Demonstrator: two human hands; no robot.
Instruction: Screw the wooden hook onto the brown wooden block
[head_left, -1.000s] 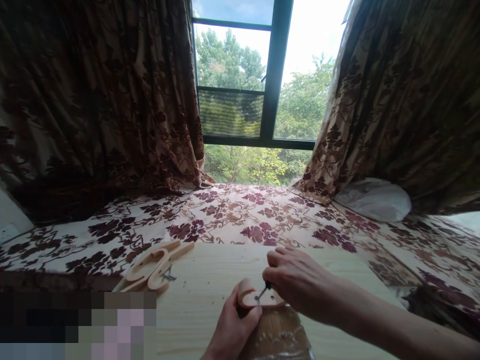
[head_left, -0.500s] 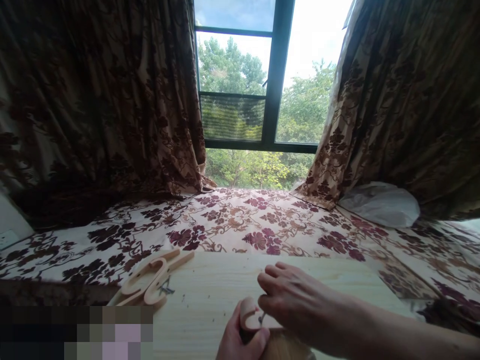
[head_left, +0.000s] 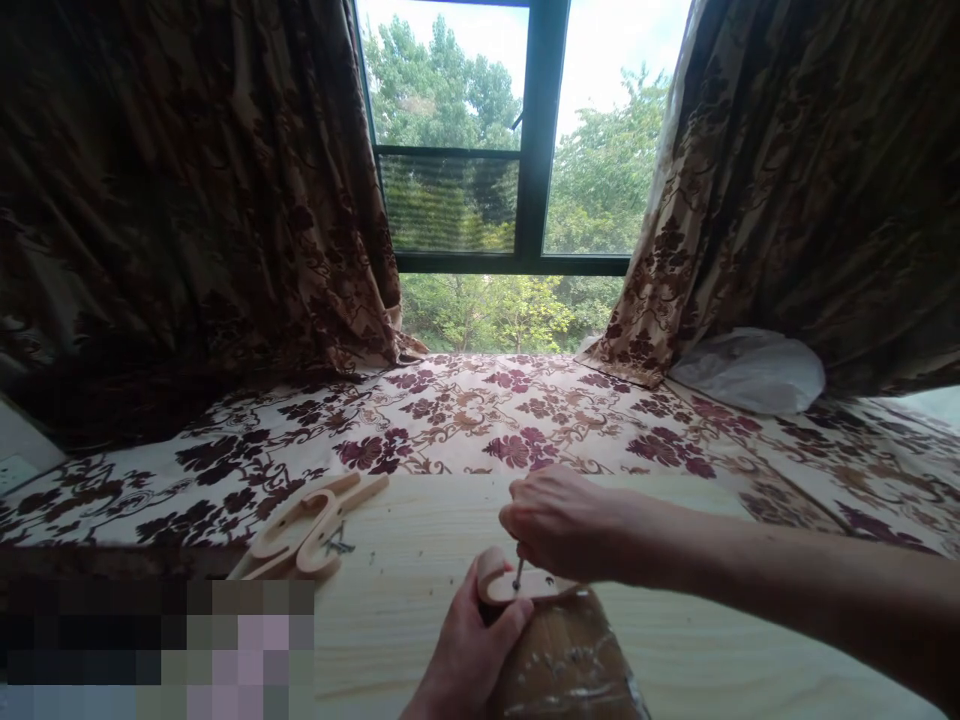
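My left hand [head_left: 480,635] is closed around the curled end of a pale wooden hook [head_left: 536,582], thumb on its near side. The hook lies against the end of a brown wooden piece [head_left: 566,650] with shiny clear film or tape on it. Above the hook, my right hand [head_left: 544,515] is closed in a fist on a screwdriver [head_left: 520,568]. Its thin metal shaft points down to a dark screw head or hole in the hook; the handle is hidden in the fist. Another dark hole shows farther right on the hook.
More curved wooden hooks [head_left: 319,535] and several loose screws [head_left: 341,543] lie at the left of a pale wooden board [head_left: 405,620]. Beyond it spreads a floral cloth [head_left: 465,415], with a white plastic bag [head_left: 750,370] at right. Curtains frame a window.
The view has tipped downward, so more of the brown piece shows. My right hand has turned and now stands more upright over the hook, uncovering its second hole. My left hand keeps its hold.
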